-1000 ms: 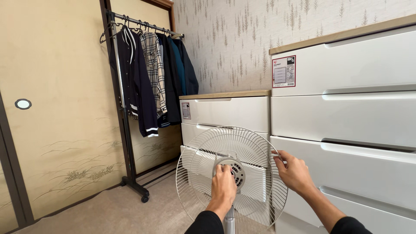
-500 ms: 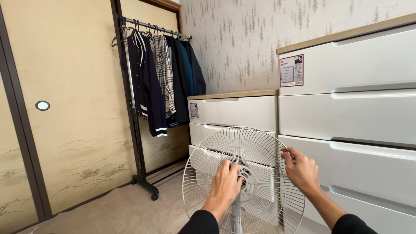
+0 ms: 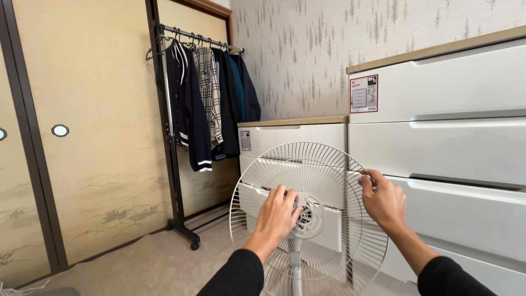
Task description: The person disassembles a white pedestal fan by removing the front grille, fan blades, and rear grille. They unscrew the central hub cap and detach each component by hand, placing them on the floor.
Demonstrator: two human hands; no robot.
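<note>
- Where the view looks down toward 6 o'clock, a white wire fan guard (image 3: 307,214) is seen standing upright on a pale pole (image 3: 296,268), set just in front of the drawer units.
- Left hand (image 3: 278,215): laid against the guard's round centre hub (image 3: 309,216) from 9 o'clock, fingers curled over the wires there; a loose grip on the hub area is shown, and how tight it is cannot be told.
- Right hand (image 3: 383,200): placed at the guard's outer rim at about 2 o'clock, fingertips pinched closed on the rim wire.
- Both forearms are covered by black sleeves (image 3: 233,277), entering from 6 o'clock.
- Low white drawer unit (image 3: 290,137) with a wooden top is recorded directly behind the guard, at 12 o'clock from it.
- Tall white chest of drawers (image 3: 455,142) is recorded at 3 o'clock, bearing a small red-edged label (image 3: 364,94) on its top drawer.
- Dark metal clothes rack (image 3: 170,142) on castors is found at 10 o'clock, hung with dark jackets (image 3: 189,109) and a checked shirt (image 3: 211,93).
- Beige sliding doors (image 3: 87,137) with round recessed pulls are noted at 9 o'clock.
- Beige carpet floor (image 3: 148,263) lies beneath all items.
</note>
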